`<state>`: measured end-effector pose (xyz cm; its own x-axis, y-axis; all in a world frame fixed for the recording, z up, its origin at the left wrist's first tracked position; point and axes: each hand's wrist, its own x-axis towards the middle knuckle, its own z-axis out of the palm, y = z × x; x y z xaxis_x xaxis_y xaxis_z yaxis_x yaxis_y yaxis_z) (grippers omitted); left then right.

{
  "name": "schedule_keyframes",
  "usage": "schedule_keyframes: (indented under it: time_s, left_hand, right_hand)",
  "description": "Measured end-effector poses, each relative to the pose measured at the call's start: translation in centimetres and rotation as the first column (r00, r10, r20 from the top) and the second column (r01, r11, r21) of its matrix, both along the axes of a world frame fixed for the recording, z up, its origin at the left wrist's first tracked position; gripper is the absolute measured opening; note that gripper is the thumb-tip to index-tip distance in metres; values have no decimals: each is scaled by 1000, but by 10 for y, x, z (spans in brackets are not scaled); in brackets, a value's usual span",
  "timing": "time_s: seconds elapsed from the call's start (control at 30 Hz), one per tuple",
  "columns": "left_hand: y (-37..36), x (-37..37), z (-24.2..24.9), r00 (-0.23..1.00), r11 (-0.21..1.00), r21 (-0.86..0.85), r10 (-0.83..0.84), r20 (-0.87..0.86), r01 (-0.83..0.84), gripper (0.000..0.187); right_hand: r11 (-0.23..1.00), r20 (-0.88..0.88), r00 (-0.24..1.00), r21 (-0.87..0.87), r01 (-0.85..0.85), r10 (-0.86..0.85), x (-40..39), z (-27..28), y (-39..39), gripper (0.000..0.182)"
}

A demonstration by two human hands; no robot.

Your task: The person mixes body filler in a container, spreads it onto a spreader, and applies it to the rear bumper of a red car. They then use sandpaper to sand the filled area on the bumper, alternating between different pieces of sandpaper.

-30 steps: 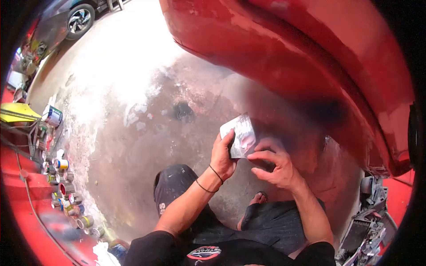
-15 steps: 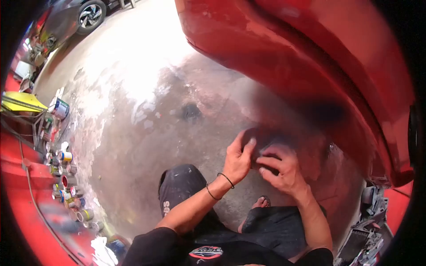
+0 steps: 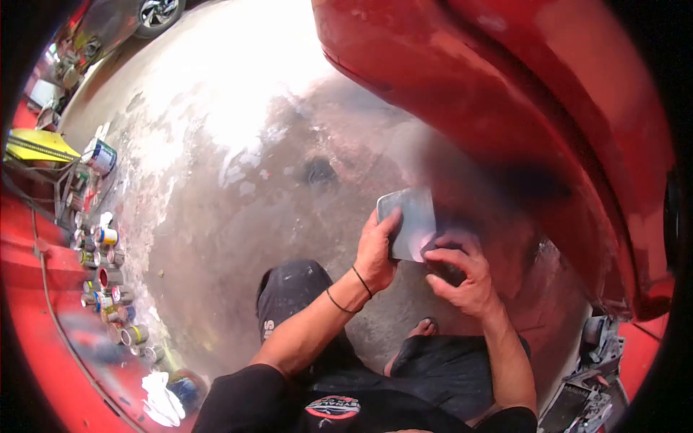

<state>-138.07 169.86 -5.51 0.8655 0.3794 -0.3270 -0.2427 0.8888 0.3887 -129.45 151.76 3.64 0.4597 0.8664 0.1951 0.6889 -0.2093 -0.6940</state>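
My left hand [image 3: 378,249] is closed on a flat grey plate [image 3: 410,220] with rounded corners, my thumb lying across its face. A pinkish patch shows at the plate's lower right corner. My right hand [image 3: 465,273] is just right of that corner, its fingers curled toward the thumb. Something dark appears between these fingers, but blur hides what it is. Above and to the right of both hands hangs a red car body panel [image 3: 462,94], with a dark, hazy area along its lower part.
Several paint cans [image 3: 108,278] line the left side beside a red panel [image 3: 29,289]. A white cloth [image 3: 162,400] lies at lower left, and grey car parts [image 3: 595,375] at lower right. A car wheel [image 3: 159,13] stands at the far upper left of the concrete floor [image 3: 238,216].
The plate's pale face has turned into view in my left hand; before, only a dark shape showed there. My right hand stays close by with its fingers curled. The view has shifted slightly.
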Motion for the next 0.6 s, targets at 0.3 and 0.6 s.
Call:
schedule_keyframes:
  time_s: [0.3, 0.6]
  left_hand:
    - [-9, 0, -6, 982, 610, 770, -120, -145, 188, 37]
    - [13, 8, 1, 934, 683, 674, 355, 30, -281, 34]
  right_hand:
    - [984, 276, 948, -42, 176, -157, 14, 6, -8, 36]
    - [972, 217, 968, -221, -75, 125, -17, -5, -6, 30]
